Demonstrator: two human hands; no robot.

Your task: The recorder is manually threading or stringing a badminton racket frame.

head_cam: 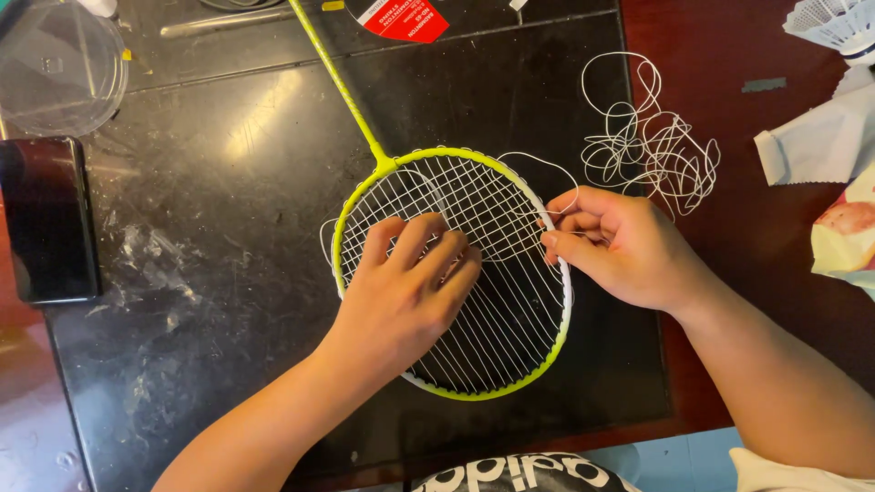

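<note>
Left hand [406,292] spread flat on yellow-green framed badminton racket [453,390] — right hand [620,246] apparently pinching thin white string [538,162] at frame edge.

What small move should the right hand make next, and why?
Probably draw the string taut through the frame. The right hand pinches it at the rim, a slack loop arcs beside it, and the left hand presses flat on the strung bed; cross strings stop about halfway down.
</note>
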